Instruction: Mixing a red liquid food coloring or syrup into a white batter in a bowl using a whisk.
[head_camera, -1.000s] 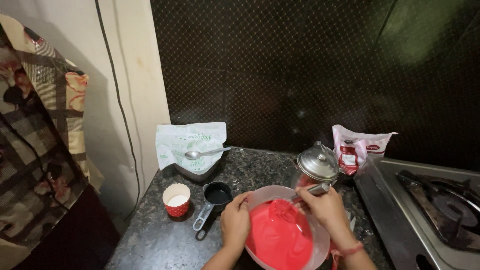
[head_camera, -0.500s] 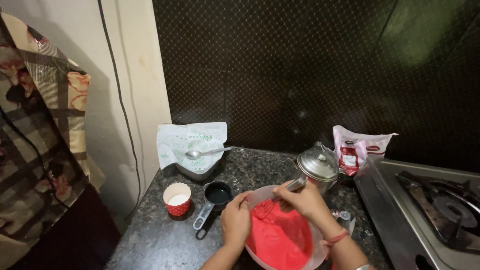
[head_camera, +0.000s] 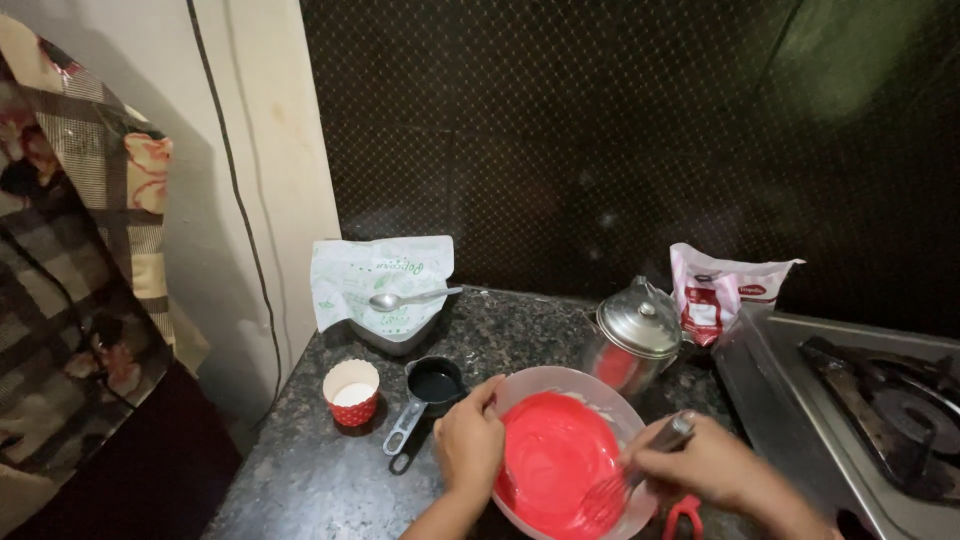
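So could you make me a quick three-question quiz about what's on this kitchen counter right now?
1. True or false: the left hand rests on the rim of the bowl of red batter.
2. What does the right hand hold? A) a spoon B) a whisk C) a knife
3. Fill in: left of the black measuring cup stands a red dotted paper ____.

Key:
1. True; it grips the near left rim.
2. B, the whisk, its wires down in the batter.
3. Cup: the paper cup, with something white inside.
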